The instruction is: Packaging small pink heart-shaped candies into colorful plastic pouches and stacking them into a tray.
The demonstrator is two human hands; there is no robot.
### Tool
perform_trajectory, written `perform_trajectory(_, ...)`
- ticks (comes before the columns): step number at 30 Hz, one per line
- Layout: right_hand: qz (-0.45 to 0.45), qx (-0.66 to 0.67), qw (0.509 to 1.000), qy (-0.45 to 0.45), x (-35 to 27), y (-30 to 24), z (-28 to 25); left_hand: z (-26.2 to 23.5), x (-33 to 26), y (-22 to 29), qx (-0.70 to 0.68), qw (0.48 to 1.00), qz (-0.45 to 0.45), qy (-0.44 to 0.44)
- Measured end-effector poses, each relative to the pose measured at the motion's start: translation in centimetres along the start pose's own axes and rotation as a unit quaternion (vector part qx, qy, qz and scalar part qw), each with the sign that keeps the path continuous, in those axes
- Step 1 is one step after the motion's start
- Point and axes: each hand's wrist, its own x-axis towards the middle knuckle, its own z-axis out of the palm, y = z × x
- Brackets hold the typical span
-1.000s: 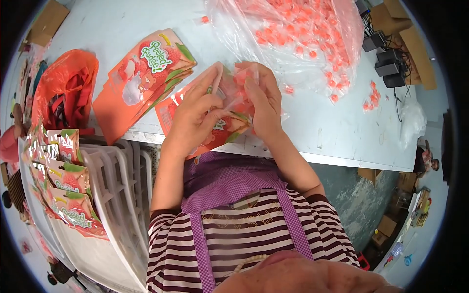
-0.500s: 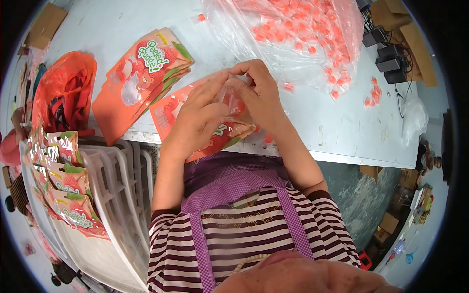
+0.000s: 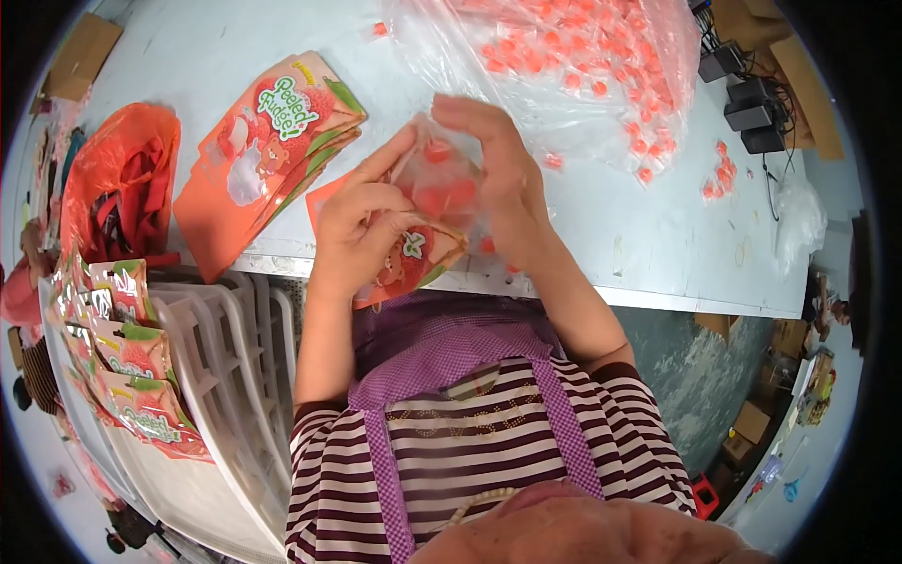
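A: Where's the pouch [image 3: 399, 271]?
B: In the left hand [image 3: 360, 226], above the near edge of the table [image 3: 648, 244]. Its long axis slants from lower left to upper right, so the mouth lies toward the right hand [image 3: 514, 193], just beside it.
A: And the fingers?
B: The left thumb and fingers pinch the pouch. The right index finger stretches out; blur hides the rest, so I can't tell whether they grip anything.
A: The candies [image 3: 437, 195]?
B: Some show at the mouth, between the hands. More fill the clear bag [image 3: 427, 61] beyond; flat pouches [image 3: 282, 141] lie left.
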Motion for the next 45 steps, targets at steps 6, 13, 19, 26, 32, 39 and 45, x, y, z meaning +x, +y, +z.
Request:
perform_trajectory(6,-0.168,-0.309,0.915,-0.196,-1.8,-0.3,-1.6,0.0,-0.3,0.7,-0.081,0.995,0.026,0.048)
perform_trajectory(13,-0.197,-0.236,0.928,-0.208,-1.8,-1.5,-3.8,-0.7,-0.7,1.2,-0.037,0.995,0.078,-0.046)
perform_trajectory(19,0.021,-0.542,0.823,-0.167,-4.0,1.4,-9.1,-2.7,-0.4,1.5,0.062,0.989,0.128,0.044)
perform_trajectory(26,0.034,-0.562,0.798,-0.213,-6.3,0.2,-5.8,-1.6,-0.6,2.9,0.189,0.976,0.107,0.016)
perform_trajectory(32,0.026,-0.595,0.792,-0.13,-7.0,2.8,-5.7,-0.8,-0.4,3.5,0.161,0.978,0.122,0.051)
perform_trajectory(39,0.01,-0.596,0.789,-0.15,-4.9,4.2,-7.0,-1.1,-0.7,3.3,0.19,0.973,0.133,0.015)
perform_trajectory(45,-0.057,-0.557,0.81,-0.176,-4.2,4.5,-5.3,-1.4,-0.5,3.6,0.189,0.973,0.129,0.031)
